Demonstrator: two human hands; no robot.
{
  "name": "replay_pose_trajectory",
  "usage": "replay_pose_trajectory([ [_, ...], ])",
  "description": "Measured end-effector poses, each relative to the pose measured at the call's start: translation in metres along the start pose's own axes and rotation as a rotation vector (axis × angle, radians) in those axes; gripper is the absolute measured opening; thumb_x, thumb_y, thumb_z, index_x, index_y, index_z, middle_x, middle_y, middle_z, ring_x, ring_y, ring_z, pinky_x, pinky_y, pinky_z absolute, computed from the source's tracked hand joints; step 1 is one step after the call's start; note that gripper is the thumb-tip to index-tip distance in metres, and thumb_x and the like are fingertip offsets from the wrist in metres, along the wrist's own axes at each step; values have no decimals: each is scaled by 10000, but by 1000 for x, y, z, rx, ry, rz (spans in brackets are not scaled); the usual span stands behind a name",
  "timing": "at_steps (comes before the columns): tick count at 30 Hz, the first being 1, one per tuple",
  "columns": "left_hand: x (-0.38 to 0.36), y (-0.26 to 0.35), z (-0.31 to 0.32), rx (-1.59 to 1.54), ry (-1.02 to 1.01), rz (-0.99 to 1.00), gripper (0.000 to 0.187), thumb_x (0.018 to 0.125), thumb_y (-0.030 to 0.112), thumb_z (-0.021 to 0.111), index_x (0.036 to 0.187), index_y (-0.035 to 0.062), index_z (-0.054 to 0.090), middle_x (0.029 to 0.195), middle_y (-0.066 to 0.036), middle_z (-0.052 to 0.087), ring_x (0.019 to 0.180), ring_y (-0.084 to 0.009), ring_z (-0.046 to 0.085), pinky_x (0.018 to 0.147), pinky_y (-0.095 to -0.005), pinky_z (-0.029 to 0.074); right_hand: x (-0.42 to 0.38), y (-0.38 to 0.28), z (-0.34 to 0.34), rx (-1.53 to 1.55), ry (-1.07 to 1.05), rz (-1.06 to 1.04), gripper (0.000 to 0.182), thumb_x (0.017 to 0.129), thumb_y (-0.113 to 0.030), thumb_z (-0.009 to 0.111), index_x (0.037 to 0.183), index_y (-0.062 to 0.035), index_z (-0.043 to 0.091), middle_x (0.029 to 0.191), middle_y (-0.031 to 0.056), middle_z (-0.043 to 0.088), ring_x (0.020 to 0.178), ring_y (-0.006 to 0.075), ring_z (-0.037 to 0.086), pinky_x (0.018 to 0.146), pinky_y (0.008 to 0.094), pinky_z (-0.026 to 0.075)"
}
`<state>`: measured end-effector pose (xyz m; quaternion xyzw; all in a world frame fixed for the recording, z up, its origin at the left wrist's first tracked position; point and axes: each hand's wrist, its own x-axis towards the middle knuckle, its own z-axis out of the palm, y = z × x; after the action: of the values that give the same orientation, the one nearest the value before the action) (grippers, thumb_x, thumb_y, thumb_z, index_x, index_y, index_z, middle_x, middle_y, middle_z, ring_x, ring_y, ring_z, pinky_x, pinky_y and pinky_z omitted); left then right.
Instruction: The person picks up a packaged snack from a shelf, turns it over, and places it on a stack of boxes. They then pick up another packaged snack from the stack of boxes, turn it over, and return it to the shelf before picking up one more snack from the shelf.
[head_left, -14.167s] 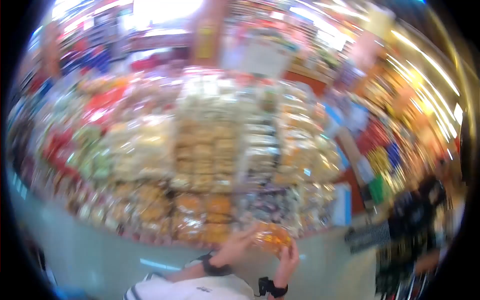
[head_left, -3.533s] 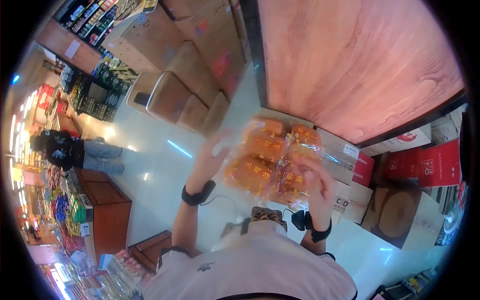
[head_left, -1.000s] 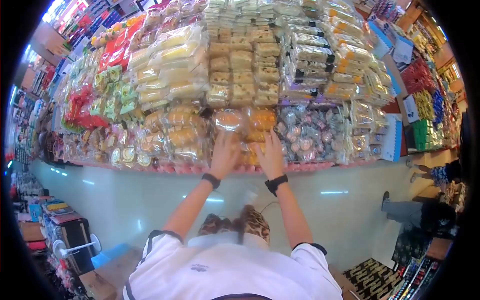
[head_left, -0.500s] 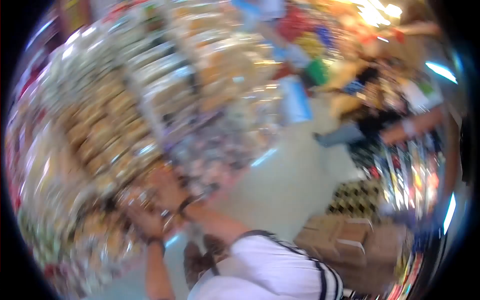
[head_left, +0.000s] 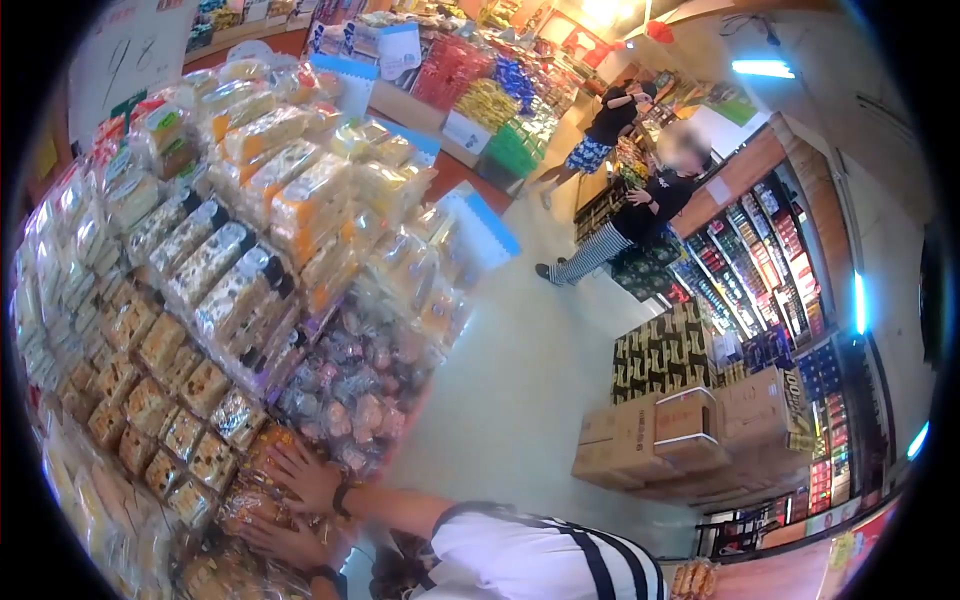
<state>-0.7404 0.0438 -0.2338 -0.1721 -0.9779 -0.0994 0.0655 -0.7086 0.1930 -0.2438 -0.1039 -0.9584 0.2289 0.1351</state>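
My right hand (head_left: 305, 477), with a dark band at the wrist, lies with fingers spread on a pile of orange-brown snacks in clear plastic wrapping (head_left: 268, 446). Just below it, my left hand (head_left: 288, 543) rests on the same pile, its fingers stretched out; a dark band circles that wrist too. Neither hand grips anything. Beside the pile are rows of wrapped nut-studded blocks (head_left: 148, 405). Small pinkish wrapped pieces (head_left: 368, 415) fill the section to the right of my hands.
White wrapped bars (head_left: 225, 285) stand stacked beyond the blocks. Blue-topped price cards (head_left: 480, 225) stick out from the display. Across the pale floor (head_left: 490, 390) are cardboard boxes (head_left: 620, 440) and stocked shelves (head_left: 745, 250). Two people are farther back, one in striped trousers (head_left: 597, 250).
The view has swung and sharpened, bringing more of the shop's right side into sight. My hands appear lower in view, still spread on the wrapped snacks, and closer to each other.
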Motion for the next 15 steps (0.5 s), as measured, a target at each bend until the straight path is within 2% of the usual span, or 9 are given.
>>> replay_pose_trajectory([
  [1,0,-1,0,-10,-3,7,890,896,453,597,1541,97,96,1600,-165,57,1463,-365,107,1147,-580,154,5,-5,-17,-1,-22,11,908,811,-398,627,1531,-97,162,1592,189,72,1475,360,30,1175,572,-4],
  [2,0,-1,-1,-15,5,25,883,902,467,583,1541,98,98,1601,-162,57,1462,-367,108,1147,-581,155,8,-9,-33,69,-280,108,914,795,-395,644,1526,-94,184,1592,185,73,1476,353,27,1178,567,-13],
  [3,-1,1,-5,-17,12,42,875,908,480,570,1541,99,100,1601,-159,57,1461,-369,109,1147,-582,155,5,-10,-33,77,-246,110,917,791,-393,651,1525,-94,191,1592,184,75,1476,350,29,1179,564,-12],
  [4,-1,-8,4,-5,64,95,906,881,619,481,1527,71,159,1575,-222,123,1441,-425,137,1131,-601,166,0,-12,-27,85,-213,107,919,786,-392,658,1524,-93,198,1593,183,77,1477,347,31,1180,561,-11],
  [5,-2,-11,7,68,79,95,810,919,599,410,1492,44,272,1532,-250,238,1407,-443,229,1120,-589,217,2,-8,-28,88,-182,95,921,782,-391,666,1522,-92,206,1593,182,79,1477,344,33,1182,558,-10],
  [6,3,6,-21,-55,37,85,860,906,654,401,1518,81,208,1559,-225,163,1427,-435,169,1105,-614,210,5,-13,-50,132,-281,139,895,789,-379,672,1515,-92,232,1592,180,88,1478,339,44,1185,544,-4],
  [7,4,20,-49,-174,-10,72,913,894,709,393,1544,118,144,1587,-200,89,1446,-427,110,1090,-640,203,3,-9,-44,165,-223,124,866,809,-358,668,1512,-93,238,1589,181,101,1476,343,56,1188,533,6],
  [9,5,32,-60,-176,-7,51,877,917,679,386,1543,114,145,1582,-217,82,1445,-424,119,1100,-619,211,-8,5,-23,174,-31,16,803,848,-317,635,1511,-98,239,1590,171,108,1476,337,62,1191,527,19],
  [15,10,23,-77,-292,-183,133,808,961,621,333,1544,106,115,1575,-239,71,1435,-453,123,1122,-570,245,-21,4,-43,215,-125,53,705,913,-252,561,1516,-100,230,1594,147,112,1476,325,80,1189,516,80],
])
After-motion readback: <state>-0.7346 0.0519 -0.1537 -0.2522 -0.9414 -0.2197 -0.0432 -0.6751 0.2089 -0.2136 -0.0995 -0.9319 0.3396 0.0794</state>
